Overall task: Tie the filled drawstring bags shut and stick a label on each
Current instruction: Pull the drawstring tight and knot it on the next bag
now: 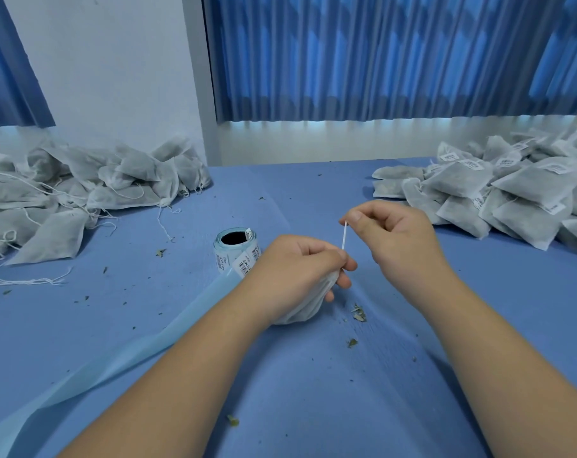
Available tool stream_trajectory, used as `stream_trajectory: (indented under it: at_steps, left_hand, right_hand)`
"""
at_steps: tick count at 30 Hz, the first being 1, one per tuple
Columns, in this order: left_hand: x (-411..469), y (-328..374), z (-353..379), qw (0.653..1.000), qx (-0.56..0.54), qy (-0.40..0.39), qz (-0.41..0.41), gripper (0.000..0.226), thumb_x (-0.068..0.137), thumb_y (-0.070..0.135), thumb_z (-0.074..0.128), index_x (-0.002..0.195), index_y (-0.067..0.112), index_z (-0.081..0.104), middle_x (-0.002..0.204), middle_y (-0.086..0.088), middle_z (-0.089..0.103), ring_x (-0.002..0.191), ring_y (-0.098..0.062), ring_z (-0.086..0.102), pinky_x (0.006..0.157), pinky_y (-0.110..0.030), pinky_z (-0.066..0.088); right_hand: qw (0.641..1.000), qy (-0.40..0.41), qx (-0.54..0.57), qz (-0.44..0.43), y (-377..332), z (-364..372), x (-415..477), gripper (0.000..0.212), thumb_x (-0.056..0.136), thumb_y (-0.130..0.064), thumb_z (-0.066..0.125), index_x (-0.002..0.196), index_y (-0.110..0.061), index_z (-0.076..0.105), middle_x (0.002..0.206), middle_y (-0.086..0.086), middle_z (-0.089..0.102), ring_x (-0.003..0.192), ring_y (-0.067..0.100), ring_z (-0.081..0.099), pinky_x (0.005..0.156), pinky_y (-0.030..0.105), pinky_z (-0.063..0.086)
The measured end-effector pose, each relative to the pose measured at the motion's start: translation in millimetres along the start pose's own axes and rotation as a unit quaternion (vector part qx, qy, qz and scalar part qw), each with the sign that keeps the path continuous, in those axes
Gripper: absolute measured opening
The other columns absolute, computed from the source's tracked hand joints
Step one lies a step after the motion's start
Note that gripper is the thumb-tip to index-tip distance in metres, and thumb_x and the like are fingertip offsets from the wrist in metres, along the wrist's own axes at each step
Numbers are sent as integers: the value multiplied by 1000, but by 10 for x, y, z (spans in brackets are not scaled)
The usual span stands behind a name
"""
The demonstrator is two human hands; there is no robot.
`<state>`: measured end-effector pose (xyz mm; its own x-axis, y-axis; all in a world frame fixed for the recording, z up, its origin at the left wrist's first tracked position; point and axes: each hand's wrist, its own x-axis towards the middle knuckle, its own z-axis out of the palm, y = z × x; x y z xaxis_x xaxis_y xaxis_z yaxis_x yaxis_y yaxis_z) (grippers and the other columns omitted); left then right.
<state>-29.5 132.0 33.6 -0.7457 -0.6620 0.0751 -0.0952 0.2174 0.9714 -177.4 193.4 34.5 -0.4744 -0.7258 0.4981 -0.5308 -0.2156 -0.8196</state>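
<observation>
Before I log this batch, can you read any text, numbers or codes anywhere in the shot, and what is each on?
Label roll: barcodes and small print, too blurred to read.
Labels on the right pile of bags: barcodes and print, too small to read.
No other text shows.

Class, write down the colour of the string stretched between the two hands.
White. The string shows best in the head view, against the blue tablecloth.
</observation>
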Motion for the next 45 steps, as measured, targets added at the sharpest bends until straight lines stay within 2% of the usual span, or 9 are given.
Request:
stream_trajectory:
  at_steps: [6, 10, 14, 19, 24, 29, 34, 39, 45]
  left_hand:
    - [22, -5, -18, 993, -96, 47, 44, 17, 82, 25, 64, 74, 17, 77, 68, 0, 66, 54, -13, 50, 55, -23, 43]
    - [68, -19, -27, 976, -179, 120, 35, 17, 88, 15, 62, 81, 9, 76, 62, -1, 62, 49, -11, 45, 48, -21, 37]
    - [89, -64, -34, 981, -58, 170, 70, 26, 89, 19, 62, 69, 26, 78, 63, 7, 66, 46, -11, 41, 51, -22, 36]
    - [69, -109, 2, 992, 88, 78, 53, 33, 93, 26, 60, 64, 34, 74, 53, 13, 60, 42, -12, 35, 40, -18, 27]
    - [67, -100, 0, 999, 39, -15, 27, 22, 79, 33, 58, 66, 28, 75, 56, 8, 58, 46, -13, 39, 41, -17, 32]
    - [87, -72, -119, 996, -84, -19, -15, 21, 73, 27, 59, 58, 17, 68, 55, -3, 50, 47, -15, 41, 50, -22, 36]
    - [135, -95, -179, 976, -206, -12, -64, 38, 88, 18, 49, 52, 15, 60, 51, -1, 44, 42, -15, 40, 56, -27, 32]
    - [137, -83, -188, 968, -235, -21, -86, 38, 88, 18, 47, 52, 15, 58, 51, 0, 42, 42, -14, 40, 57, -28, 31]
    - [117, -77, -152, 979, -194, -26, -59, 39, 90, 17, 48, 53, 14, 61, 52, -2, 45, 45, -15, 41, 60, -30, 33]
  right_hand:
    - [994, -93, -53, 16, 17, 22, -14, 19, 94, -20, 60, 79, -14, 71, 73, 27, 55, 63, 18, 41, 61, 29, 34]
    - [979, -178, -87, 36, 0, 55, -77, 22, 95, -26, 60, 76, -23, 70, 51, -5, 36, 49, 10, 29, 47, 19, 25]
    - [977, -206, -57, 16, -77, -10, -109, 26, 92, -21, 62, 67, -21, 69, 54, -1, 36, 50, 12, 28, 46, 18, 23]
    - [983, -169, 56, 34, -117, -89, -61, 20, 73, -21, 56, 54, -15, 63, 46, -3, 33, 44, 11, 25, 44, 19, 24]
    - [994, -93, 5, 48, -32, -79, -12, 24, 81, -17, 60, 57, -18, 64, 47, -2, 32, 46, 14, 26, 45, 23, 25]
    - [973, -144, -176, 39, 79, -6, -33, 19, 89, -23, 62, 71, -20, 66, 50, -20, 50, 49, -2, 45, 50, 10, 33]
    - [976, -66, -205, 24, 84, -42, 8, 14, 86, -20, 67, 98, -26, 66, 104, -12, 62, 100, 2, 55, 82, 14, 36]
    - [996, -81, 31, 25, -103, -82, -35, 13, 87, -10, 66, 78, -17, 70, 67, -11, 63, 62, 1, 56, 61, 10, 42]
    - [983, -177, 0, 42, -148, 8, -120, 13, 88, -13, 66, 79, -8, 73, 64, -1, 58, 63, 10, 49, 55, 13, 37]
